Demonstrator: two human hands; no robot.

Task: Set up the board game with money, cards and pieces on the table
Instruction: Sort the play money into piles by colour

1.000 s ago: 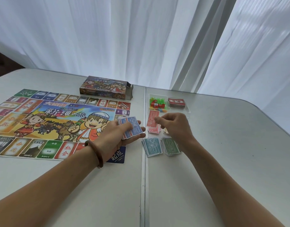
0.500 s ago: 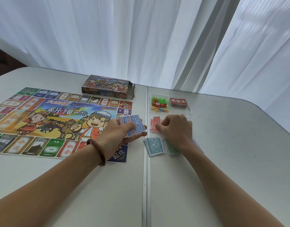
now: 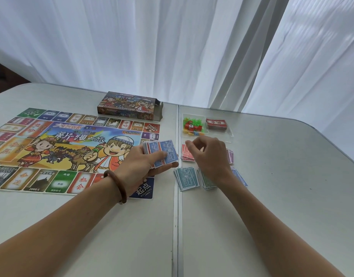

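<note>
Two hands at centre frame: my left hand [image 3: 141, 163] grips a stack of notes [image 3: 162, 152], thumb on top; my right hand [image 3: 209, 156] hovers half-curled and empty over sorted piles [image 3: 187, 177]. The board [image 3: 72, 148] lies flat at left, the tray [image 3: 228, 134] of pieces [image 3: 192, 126] and cards [image 3: 217, 123] just above. I judge sorting the money about half done.

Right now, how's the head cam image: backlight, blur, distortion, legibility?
Head view: strong backlight from the white curtains, which look blown out, so shadows on the table are soft; wide-angle bend curves the table's far edge; no obvious motion blur; "2000" reads on the blue notes in the left hand; right hand hides part of the sorted stacks.
</note>
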